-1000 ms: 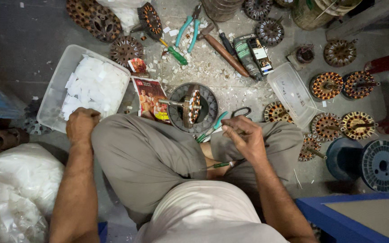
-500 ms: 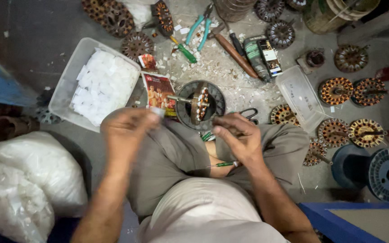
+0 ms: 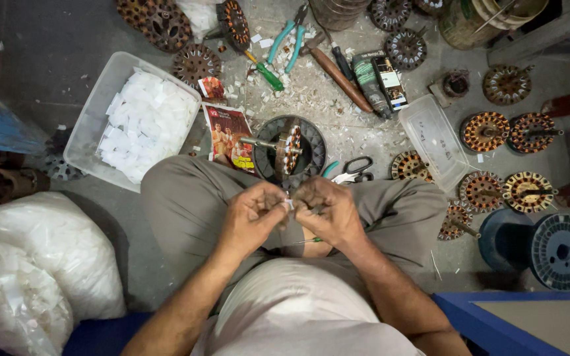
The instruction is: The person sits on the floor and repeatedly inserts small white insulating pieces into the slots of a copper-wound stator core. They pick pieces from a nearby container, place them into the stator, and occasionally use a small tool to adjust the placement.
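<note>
I sit cross-legged on the floor. My left hand (image 3: 253,214) and my right hand (image 3: 328,211) meet over my lap, fingertips pinched together on a small white paper slip (image 3: 290,205). A thin green-handled tool (image 3: 311,240) lies on my leg under the right hand. Just beyond my hands a motor stator (image 3: 290,149) stands on edge in a round black holder (image 3: 311,165). To the left of it sits a clear plastic tub (image 3: 94,115) filled with white paper slips (image 3: 143,122).
Scissors (image 3: 354,169) lie by my right knee. Pliers (image 3: 285,43), a wooden-handled tool (image 3: 341,79) and several wound copper stators (image 3: 503,132) are spread over the floor. A wire spool (image 3: 559,250) stands at the right, white plastic bags (image 3: 28,270) at the left, and a clear lid (image 3: 433,142) near the stators.
My left hand left my left knee and came across to the right hand. Both hands now pinch together over my lap. The view has shifted slightly.
</note>
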